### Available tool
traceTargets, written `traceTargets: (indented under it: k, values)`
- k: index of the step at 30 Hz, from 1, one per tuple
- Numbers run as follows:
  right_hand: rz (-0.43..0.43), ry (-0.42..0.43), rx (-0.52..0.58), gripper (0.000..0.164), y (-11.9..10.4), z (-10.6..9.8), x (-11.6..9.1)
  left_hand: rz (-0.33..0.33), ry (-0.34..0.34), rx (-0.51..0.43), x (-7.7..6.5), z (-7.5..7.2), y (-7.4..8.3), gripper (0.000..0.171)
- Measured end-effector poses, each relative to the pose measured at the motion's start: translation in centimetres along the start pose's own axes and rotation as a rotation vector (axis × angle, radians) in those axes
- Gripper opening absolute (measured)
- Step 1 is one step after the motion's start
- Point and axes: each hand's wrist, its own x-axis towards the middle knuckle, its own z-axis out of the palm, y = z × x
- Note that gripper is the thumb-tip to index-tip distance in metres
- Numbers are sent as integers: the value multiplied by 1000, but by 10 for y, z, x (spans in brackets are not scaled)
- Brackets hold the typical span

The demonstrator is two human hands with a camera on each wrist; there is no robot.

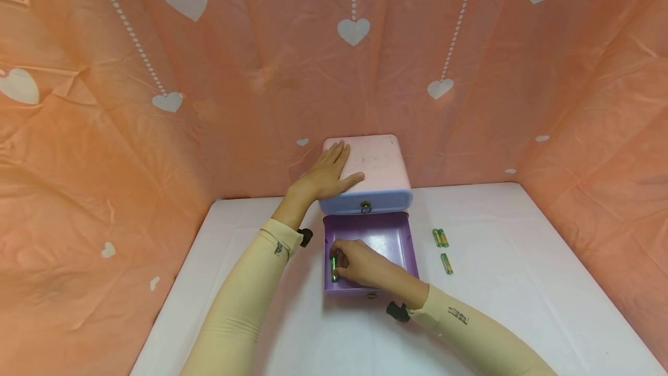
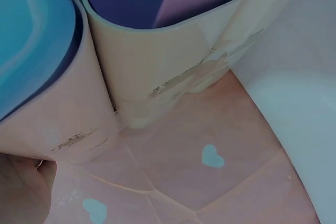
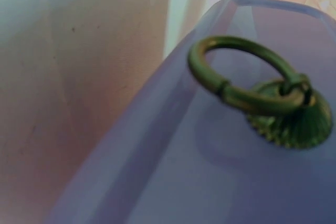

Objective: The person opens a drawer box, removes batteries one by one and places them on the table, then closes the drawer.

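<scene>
A small pink drawer box (image 1: 378, 161) stands at the back of the table, its blue upper drawer (image 1: 339, 204) closed. My left hand (image 1: 329, 174) rests on the left of its top, fingers straight and thumb spread. Below, the purple lower drawer (image 1: 388, 242) is pulled out towards me. Inside it, at the left side, my right hand (image 1: 361, 263) pinches a green battery (image 1: 334, 270). Whether the battery touches the drawer floor, I cannot tell. The right wrist view shows only the purple drawer front (image 3: 220, 166) with its brass ring pull (image 3: 247, 77).
Two green-and-gold batteries (image 1: 440, 238) lie side by side on the white table (image 1: 501, 283), right of the drawer. A single battery (image 1: 446, 264) lies just in front of them. An orange curtain with white hearts (image 1: 261, 103) hangs behind and at both sides.
</scene>
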Motion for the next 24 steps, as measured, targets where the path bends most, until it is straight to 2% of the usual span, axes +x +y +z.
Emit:
traceTargets:
  k: [10,24]
  values:
    - [6,-12,-6,22,-1,1,1,8,2,-4,0,0,0,97]
    - [-32,-1,1,23,3,0,1,-3,-6,4,0,-3,3,96]
